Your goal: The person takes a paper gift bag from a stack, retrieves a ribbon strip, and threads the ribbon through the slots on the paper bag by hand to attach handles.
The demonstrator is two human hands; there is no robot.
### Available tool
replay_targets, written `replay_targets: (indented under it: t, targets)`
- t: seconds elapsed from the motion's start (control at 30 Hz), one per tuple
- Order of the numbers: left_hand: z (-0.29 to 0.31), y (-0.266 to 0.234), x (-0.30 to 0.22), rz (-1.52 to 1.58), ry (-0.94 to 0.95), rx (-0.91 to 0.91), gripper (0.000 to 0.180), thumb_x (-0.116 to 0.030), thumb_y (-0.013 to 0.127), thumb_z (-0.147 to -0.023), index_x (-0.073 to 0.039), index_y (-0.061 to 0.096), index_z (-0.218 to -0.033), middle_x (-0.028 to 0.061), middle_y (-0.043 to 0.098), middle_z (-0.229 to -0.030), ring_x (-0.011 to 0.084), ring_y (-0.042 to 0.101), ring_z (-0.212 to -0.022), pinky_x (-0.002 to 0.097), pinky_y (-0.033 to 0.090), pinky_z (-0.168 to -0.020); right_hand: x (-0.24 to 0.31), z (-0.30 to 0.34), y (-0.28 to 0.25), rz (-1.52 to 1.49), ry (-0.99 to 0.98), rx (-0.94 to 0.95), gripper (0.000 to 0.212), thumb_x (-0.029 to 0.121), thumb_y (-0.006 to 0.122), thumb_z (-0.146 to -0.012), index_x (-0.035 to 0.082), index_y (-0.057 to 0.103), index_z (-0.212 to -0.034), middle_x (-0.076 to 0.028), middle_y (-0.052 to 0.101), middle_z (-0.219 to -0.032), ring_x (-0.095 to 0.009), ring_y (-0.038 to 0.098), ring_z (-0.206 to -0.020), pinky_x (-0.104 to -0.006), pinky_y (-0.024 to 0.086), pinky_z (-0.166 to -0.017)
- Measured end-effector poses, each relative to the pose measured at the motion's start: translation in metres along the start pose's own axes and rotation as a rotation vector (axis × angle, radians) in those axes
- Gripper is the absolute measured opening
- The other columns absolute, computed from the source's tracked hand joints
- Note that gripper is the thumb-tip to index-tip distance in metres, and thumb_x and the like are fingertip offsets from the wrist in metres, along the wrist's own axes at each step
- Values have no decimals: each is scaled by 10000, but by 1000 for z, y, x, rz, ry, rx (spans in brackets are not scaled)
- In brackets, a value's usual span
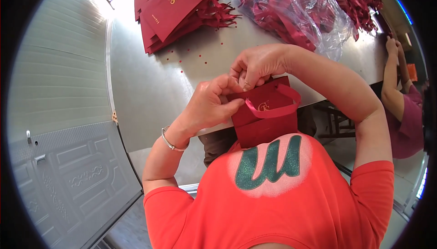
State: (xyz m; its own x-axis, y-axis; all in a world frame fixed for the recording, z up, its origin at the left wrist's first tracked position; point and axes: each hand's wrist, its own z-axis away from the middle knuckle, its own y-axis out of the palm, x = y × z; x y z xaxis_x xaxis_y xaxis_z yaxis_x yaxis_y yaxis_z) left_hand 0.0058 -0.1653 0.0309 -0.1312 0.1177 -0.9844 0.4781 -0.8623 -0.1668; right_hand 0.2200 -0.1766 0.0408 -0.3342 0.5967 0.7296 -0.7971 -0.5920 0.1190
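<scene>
A dark red paper gift bag [266,124] with a gold emblem and a red ribbon handle [277,108] hangs over the near edge of the grey table [150,80], against my orange shirt. My left hand [211,103] grips the bag's top left edge, thumb on its front. My right hand [255,65] pinches the top edge of the bag from above, where the ribbon enters. Both hands touch each other at the bag's rim.
A stack of flat dark red bags [175,10] with ribbon ends lies at the table's far left. A clear plastic sack of red bags [298,8] sits at the far middle. Another person's arm [393,76] reaches to the table at right. A grey embossed door panel [68,176] lies left.
</scene>
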Motion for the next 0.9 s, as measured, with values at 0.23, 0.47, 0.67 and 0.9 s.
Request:
replay_targets:
  t: [0.23,0.47,0.67,0.9]
  targets:
    - [-3,-5,0,187,-186,64,121,36,655,-843,15,559,-913,36,641,-750,22,511,-497,181,374,-394,1,-7,5,80,-144,-414,265,30,734,-676,11,611,-909,-8,602,-715,-75,509,-545,-224,384,-474]
    - [-10,-2,-1,178,-249,102,139,32,660,-834,11,561,-929,23,633,-731,18,484,-490,185,342,-386,-13,-34,-39,410,-616,-1007,164,39,699,-737,-21,602,-856,-74,633,-748,-129,595,-675,-292,496,-629]
    - [-7,6,32,-199,154,-132,168,-13,707,-789,7,620,-931,52,674,-817,43,542,-527,223,434,-460,-13,-17,-21,500,-736,-1085,149,79,666,-807,-6,632,-926,-72,630,-754,-128,586,-646,-289,489,-617]
    - [-6,2,16,-458,94,-156,190,-41,726,-735,-22,656,-911,110,646,-848,224,693,-760,306,548,-669,-43,55,15,492,-514,-1195,165,142,663,-838,-16,658,-885,-92,640,-732,-178,622,-637,-328,471,-595]
